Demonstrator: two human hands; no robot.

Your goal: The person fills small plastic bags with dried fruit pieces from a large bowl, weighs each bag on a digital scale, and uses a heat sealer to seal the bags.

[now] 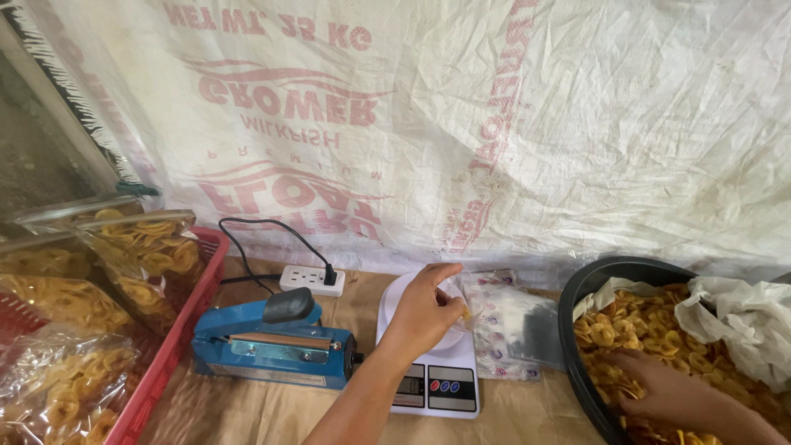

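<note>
My right hand [671, 395] is nearest me, sunk palm-down into the heap of banana chips [630, 330] in the black basin [577, 317]. Its fingers are spread loosely over the chips, but their tips are buried, so I cannot tell whether they have closed on any.

My left hand [422, 309] reaches out over the white kitchen scale [432, 387]. Thumb and forefinger are pinched on a single chip [466, 312], held at the mouth of the clear plastic bag [503, 325], which sits partly on the scale platform and partly on the paper-covered worktop [272, 412]. I judge this to be the weighing step, with the portion being topped up chip by chip.

The next move calls for a light touch: let the chip drop inside without pressing on the platform, and keep my wrist clear of the display.

Left of the scale sits the blue heat sealer [272, 346], its cord running to the white power strip [311, 280]. Further left, a red crate [177, 338] holds filled bags of chips [148, 255]. A printed white sack [494, 124] hangs behind everything.
</note>
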